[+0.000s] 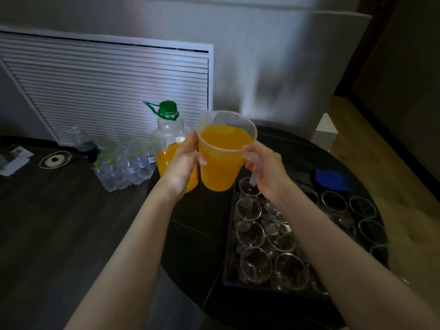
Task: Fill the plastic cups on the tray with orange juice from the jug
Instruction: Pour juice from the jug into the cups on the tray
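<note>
Jug (pixel 222 153) held aloft over the tray's (pixel 229 236) far end, nearly full. Right hand (pixel 264 167) grips its handle; left hand (pixel 184 160) steadies the wall, likely to control the pour. Cups (pixel 256 264) below are empty.

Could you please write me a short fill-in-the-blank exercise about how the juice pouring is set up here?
1. The right hand grips the clear plastic jug by its ____.
2. The juice inside the jug is ____ in colour.
3. The big clear bottle behind the left hand has a ____ cap.
4. The clear plastic cups on the dark tray are all ____.

Missing words: handle; orange; green; empty
</note>
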